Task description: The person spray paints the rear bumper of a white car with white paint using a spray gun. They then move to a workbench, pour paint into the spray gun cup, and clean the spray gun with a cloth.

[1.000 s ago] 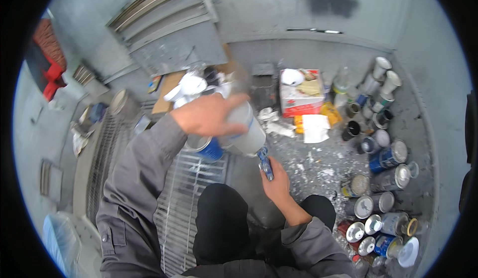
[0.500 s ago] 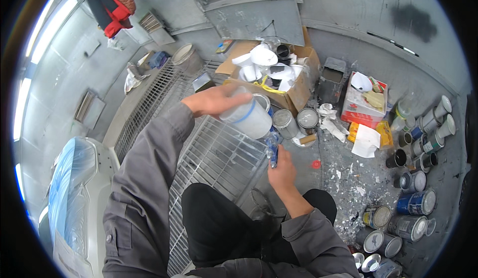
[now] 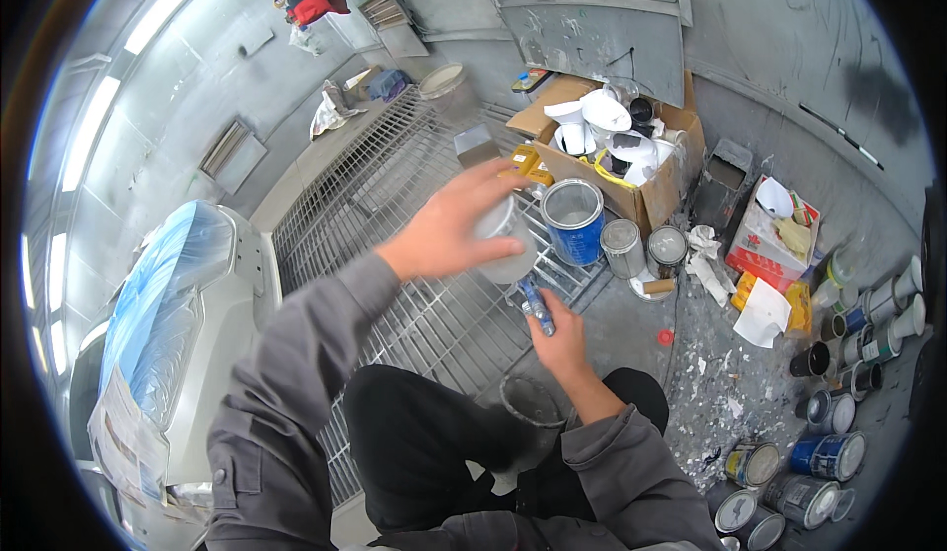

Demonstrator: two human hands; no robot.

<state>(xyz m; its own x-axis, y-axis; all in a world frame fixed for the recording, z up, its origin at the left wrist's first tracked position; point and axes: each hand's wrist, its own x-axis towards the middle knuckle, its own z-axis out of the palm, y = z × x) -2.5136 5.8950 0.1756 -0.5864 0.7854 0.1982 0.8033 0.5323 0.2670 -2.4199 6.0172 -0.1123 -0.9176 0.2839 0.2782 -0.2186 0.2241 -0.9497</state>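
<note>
My right hand (image 3: 562, 339) is closed around a small blue spray gun (image 3: 538, 306). A translucent plastic cup (image 3: 511, 267) sits at the upper end of the gun. My left hand (image 3: 449, 223) is around the cup's top, thumb on the near side and fingers stretched along the far side; it is slightly blurred. Just beyond the cup, a blue can (image 3: 575, 240) with a bare metal rim stands at the edge of the metal grating (image 3: 424, 309).
A cardboard box (image 3: 631, 191) heaped with used paper and cups stands behind. Lidded cans (image 3: 621, 247) and a red-and-white box (image 3: 764, 245) are farther right. Several paint cans (image 3: 827, 455) line the right wall. A partly film-covered car part (image 3: 222, 314) stands at left.
The cup has tipped more upright, and my left hand has shifted from lying across its end to around its top. The blue can has come into fuller view. The whole view has swung left.
</note>
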